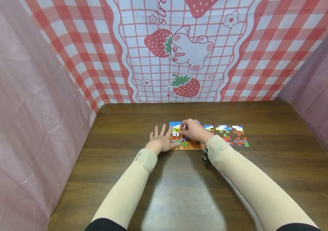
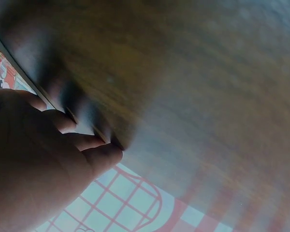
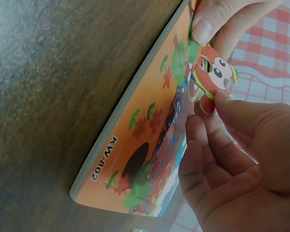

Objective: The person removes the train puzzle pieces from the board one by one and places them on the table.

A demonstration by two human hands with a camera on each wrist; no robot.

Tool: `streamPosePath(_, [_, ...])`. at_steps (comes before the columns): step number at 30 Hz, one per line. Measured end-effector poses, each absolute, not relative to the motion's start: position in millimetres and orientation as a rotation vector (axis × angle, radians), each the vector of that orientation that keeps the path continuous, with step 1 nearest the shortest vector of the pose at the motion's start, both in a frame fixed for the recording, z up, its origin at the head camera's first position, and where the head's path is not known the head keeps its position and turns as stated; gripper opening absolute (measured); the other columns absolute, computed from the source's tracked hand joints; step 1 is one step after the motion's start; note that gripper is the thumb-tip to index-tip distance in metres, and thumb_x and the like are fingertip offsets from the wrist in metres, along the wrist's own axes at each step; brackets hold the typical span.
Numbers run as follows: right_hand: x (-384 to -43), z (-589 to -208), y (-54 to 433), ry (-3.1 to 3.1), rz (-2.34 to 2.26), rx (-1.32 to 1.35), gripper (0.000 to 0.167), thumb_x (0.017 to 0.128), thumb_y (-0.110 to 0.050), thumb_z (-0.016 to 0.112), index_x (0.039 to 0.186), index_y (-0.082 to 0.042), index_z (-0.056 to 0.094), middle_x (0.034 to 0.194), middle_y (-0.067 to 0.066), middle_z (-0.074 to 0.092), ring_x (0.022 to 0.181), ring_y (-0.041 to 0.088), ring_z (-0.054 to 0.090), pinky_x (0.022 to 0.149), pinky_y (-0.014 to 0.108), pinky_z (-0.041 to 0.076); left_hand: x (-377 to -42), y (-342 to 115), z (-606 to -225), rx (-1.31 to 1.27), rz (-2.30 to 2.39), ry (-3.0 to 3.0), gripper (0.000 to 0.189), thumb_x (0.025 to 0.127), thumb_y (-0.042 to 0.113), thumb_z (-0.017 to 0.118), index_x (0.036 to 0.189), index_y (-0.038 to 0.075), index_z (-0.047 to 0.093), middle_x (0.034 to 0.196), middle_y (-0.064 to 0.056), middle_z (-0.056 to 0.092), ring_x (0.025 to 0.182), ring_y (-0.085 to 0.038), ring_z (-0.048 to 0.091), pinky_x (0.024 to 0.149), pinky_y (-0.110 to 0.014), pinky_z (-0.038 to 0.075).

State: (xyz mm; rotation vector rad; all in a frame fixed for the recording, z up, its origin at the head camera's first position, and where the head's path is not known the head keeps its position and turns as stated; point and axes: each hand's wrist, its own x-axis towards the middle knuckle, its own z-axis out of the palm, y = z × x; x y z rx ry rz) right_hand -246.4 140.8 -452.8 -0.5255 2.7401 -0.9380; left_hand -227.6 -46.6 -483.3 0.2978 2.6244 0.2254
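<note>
A picture puzzle board (image 1: 191,147) with an orange lower edge, marked KW-802 in the right wrist view, lies on the table under both hands. My right hand (image 1: 194,130) pinches a puzzle piece (image 3: 215,75) between thumb and fingers over the board's left part. Red, with big white cartoon eyes, the piece tilts up from the picture. My left hand (image 1: 161,142) rests at the board's left edge, fingers spread and straight, thumb lying on the lower corner. The left wrist view shows those fingers (image 2: 82,142) from the side against the table.
Several loose puzzle pieces (image 1: 224,128) lie in two rows right of the board, partly behind the right forearm. The brown wooden table (image 1: 117,166) meets a red checked cloth (image 1: 187,57) at its back edge. Pink curtains (image 1: 22,112) hang on both sides.
</note>
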Motion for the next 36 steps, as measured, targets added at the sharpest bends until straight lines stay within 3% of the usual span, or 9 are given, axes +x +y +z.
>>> streamPosePath(4, [-245.8,-453.4,143.5,2.711,-0.978,-0.508,0.005,0.095,-0.009,0.071,0.094,-0.006,0.068,0.077,0.003,0.066,0.066,0.016,0.06,0.062,0.033,0.05,-226.2,-46.5,-482.2,0.309,0.237,2.634,0.097,0.091,0.082,0.039,0.164,0.033,-0.002,0.169,-0.004,-0.011,0.15,-0.04,-0.015,0.117,-0.06,-0.001])
streamPosePath(13, [-246.4,-452.8,154.9,2.68,-1.077,-0.473,0.006,0.098,-0.012,0.068,0.096,-0.007,0.067,0.083,0.005,0.066,0.075,0.019,0.06,0.069,0.035,0.05,-228.6,-45.8,-483.6,0.302,0.229,2.609,0.097,0.091,0.083,0.036,0.162,0.035,-0.01,0.167,-0.002,-0.019,0.149,-0.039,-0.02,0.118,-0.056,-0.005])
streamPosePath(23, [-241.2,-446.3,173.5,2.641,-1.169,-0.4,0.01,0.101,-0.016,0.066,0.099,-0.005,0.067,0.084,0.008,0.066,0.073,0.022,0.06,0.063,0.035,0.051,-225.7,-46.4,-478.1,0.286,0.257,2.599,0.097,0.091,0.082,0.04,0.163,0.035,-0.006,0.168,-0.002,-0.017,0.149,-0.038,-0.02,0.118,-0.057,-0.005])
streamPosePath(32, [-237.1,-444.5,199.4,2.649,-1.235,-0.325,0.013,0.101,-0.017,0.067,0.101,-0.004,0.067,0.083,0.01,0.064,0.068,0.023,0.058,0.06,0.035,0.05,-214.2,-46.9,-464.8,0.319,0.272,2.65,0.096,0.094,0.076,0.044,0.165,0.028,0.002,0.17,-0.007,-0.007,0.151,-0.041,-0.01,0.118,-0.058,0.002])
streamPosePath(36, [-234.5,-444.4,210.2,2.661,-1.25,-0.327,0.013,0.1,-0.016,0.067,0.101,-0.003,0.068,0.085,0.01,0.066,0.074,0.022,0.059,0.063,0.034,0.05,-209.2,-47.7,-457.9,0.331,0.261,2.653,0.094,0.095,0.075,0.043,0.165,0.028,0.001,0.17,-0.006,-0.008,0.151,-0.041,-0.009,0.119,-0.057,0.002])
